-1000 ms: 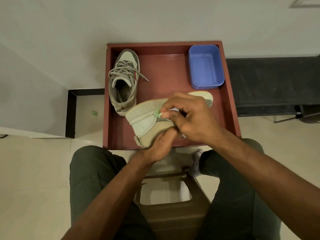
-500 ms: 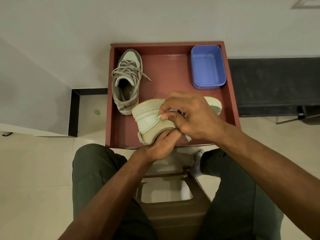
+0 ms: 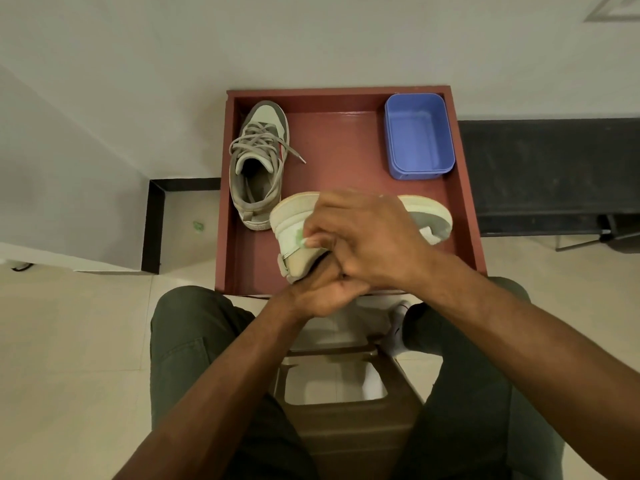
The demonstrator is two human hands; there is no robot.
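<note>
Cream sneaker [image 3: 293,211] lies on its side low over the red counter [image 3: 339,150] — left hand [image 3: 322,293] grips its collar from below, right hand [image 3: 363,237] fingers pinch a green-tipped tool [image 3: 298,240] against the heel.

The right hand [image 3: 367,237] hides the middle of the pale cream suede sneaker [image 3: 290,216]; the small green-tipped thing [image 3: 299,240] it pinches is too blurred to tell
</note>
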